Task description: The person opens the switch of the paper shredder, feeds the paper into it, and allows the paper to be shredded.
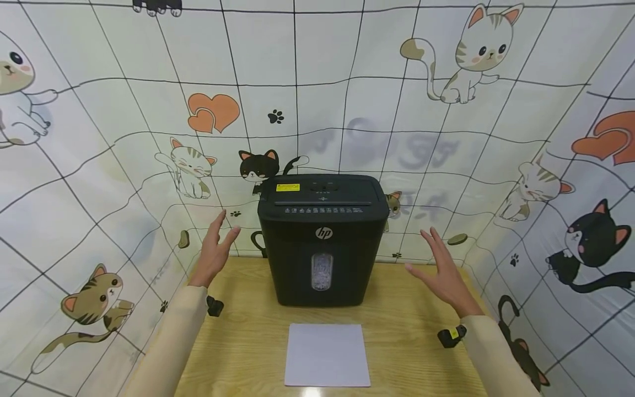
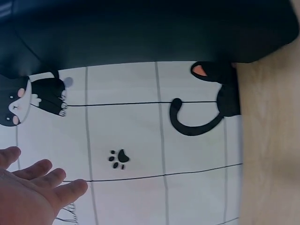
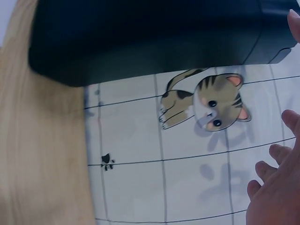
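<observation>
In mid-air, the left hand [image 1: 211,257] and right hand [image 1: 445,280] are held wide apart, fingers spread, thumbs set off, both holding nothing; neither touches the shredder [image 1: 295,253], which stands upright between them on the table [image 1: 238,325]. The step in hand appears to be a bracketing of the shredder from both sides. Judged so, it is best done with palms facing, both sides met at once and with equal pressure; since the body appears to narrow toward its base, a hold below the upper edge should let the flare bear on the hands, and fingertips are best kept off the slot [image 1: 322,204]. The paper [image 1: 327,355], flat on the table just in front of the shredder and apart from it, is better kept clear of the base. Count, from the hands outward: two hands; two wrist cameras [image 1: 215,306] [image 1: 451,336]; two pale sleeves [image 1: 168,336] [image 1: 501,353]; one shredder, with one slot, one yellow label [image 1: 288,187], one logo [image 1: 324,233] and one window [image 1: 321,273] showing shreds; one paper, whether single leaf or thin stack cannot be told; one table. On the backdrop [image 1: 322,44], the head view shows two orange hearts [image 1: 225,110] [image 1: 602,144]; the cats, several partly hidden, resist exact count.
</observation>
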{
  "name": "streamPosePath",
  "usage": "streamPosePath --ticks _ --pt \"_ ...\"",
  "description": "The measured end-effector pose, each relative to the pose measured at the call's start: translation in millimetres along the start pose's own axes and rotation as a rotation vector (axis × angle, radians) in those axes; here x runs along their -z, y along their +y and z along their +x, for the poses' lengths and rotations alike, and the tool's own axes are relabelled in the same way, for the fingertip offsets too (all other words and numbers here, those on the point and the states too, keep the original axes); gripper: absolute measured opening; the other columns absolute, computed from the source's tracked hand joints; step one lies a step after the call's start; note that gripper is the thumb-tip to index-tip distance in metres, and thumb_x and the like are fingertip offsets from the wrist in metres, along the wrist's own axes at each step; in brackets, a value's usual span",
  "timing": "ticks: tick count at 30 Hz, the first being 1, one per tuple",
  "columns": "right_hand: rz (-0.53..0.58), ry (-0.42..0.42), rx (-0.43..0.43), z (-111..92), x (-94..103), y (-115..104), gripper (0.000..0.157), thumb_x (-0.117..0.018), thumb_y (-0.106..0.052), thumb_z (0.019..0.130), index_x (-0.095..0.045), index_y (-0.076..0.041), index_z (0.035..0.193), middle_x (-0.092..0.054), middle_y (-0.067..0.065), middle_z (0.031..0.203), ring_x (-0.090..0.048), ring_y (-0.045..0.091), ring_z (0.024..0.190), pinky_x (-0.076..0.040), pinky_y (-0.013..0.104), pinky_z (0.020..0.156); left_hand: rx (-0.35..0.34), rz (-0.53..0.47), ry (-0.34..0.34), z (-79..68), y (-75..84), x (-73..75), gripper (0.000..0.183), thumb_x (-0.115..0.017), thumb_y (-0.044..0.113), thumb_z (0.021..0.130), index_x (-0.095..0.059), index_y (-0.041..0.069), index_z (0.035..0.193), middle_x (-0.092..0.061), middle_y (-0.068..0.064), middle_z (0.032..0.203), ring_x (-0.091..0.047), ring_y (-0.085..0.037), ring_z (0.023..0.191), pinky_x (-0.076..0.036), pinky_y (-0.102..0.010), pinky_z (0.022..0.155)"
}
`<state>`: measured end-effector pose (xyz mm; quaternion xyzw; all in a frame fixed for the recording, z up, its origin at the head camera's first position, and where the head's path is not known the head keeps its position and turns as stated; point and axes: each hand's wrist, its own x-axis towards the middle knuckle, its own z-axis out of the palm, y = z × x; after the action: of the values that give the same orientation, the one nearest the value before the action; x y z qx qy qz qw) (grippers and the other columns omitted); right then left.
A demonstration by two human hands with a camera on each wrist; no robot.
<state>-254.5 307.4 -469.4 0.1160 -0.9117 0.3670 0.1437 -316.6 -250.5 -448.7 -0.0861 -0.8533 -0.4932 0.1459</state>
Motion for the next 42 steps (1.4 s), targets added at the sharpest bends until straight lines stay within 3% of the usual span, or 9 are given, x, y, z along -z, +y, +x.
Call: streamPosePath --ticks 5,9,24,33,42 --pt "0.023 -0.002 0.019 11 8.1 -11 0.090 -0.072 -0.037 0.095 -0.015 -0.032 0.165 0.003 -0.002 0.174 -0.004 0.043 0.159 -0.016 0.082 0.108 -0.030 -0.024 -0.018 13.2 14.9 4.4 0.070 -0.047 0.050 0.107 -0.021 0.019 0.165 -0.020 -0.016 0.170 -0.018 -0.039 0.158 -0.018 -0.062 0.124" --pt "0.030 0.004 0.029 18 12.0 -17 0.088 -0.073 -0.038 0.095 -0.016 -0.039 0.163 0.000 -0.008 0.174 -0.006 0.040 0.160 -0.018 0.082 0.109 -0.056 -0.039 -0.027 23.2 27.1 6.2 0.069 -0.047 0.049 0.107 -0.025 0.016 0.163 -0.023 -0.017 0.169 -0.021 -0.038 0.157 -0.021 -0.060 0.124" --pt "0.020 0.009 0.073 37 18.0 -42 0.086 -0.075 -0.040 0.093 -0.023 -0.045 0.160 -0.016 -0.003 0.173 -0.019 0.040 0.158 -0.022 0.078 0.111 -0.104 -0.056 -0.090 56.9 71.2 9.9 0.066 -0.052 0.051 0.105 -0.033 0.022 0.161 -0.035 -0.012 0.165 -0.029 -0.031 0.155 -0.025 -0.056 0.124" --pt "-0.005 0.029 0.113 49 19.2 -60 0.082 -0.077 -0.040 0.091 -0.032 -0.037 0.160 -0.025 -0.001 0.171 -0.026 0.036 0.156 -0.025 0.073 0.114 -0.069 0.033 -0.144 73.2 104.3 7.7 0.082 -0.059 0.065 0.095 -0.036 0.019 0.159 -0.040 -0.012 0.163 -0.034 -0.028 0.152 -0.025 -0.049 0.126" --pt "0.019 0.033 0.147 59 14.7 -76 0.076 -0.079 -0.039 0.091 -0.042 -0.032 0.156 -0.035 0.002 0.167 -0.029 0.033 0.156 -0.025 0.070 0.117 -0.134 0.108 -0.204 86.3 133.3 1.6 0.079 -0.059 0.063 0.096 -0.041 0.016 0.156 -0.043 -0.013 0.160 -0.038 -0.029 0.150 -0.027 -0.049 0.125"
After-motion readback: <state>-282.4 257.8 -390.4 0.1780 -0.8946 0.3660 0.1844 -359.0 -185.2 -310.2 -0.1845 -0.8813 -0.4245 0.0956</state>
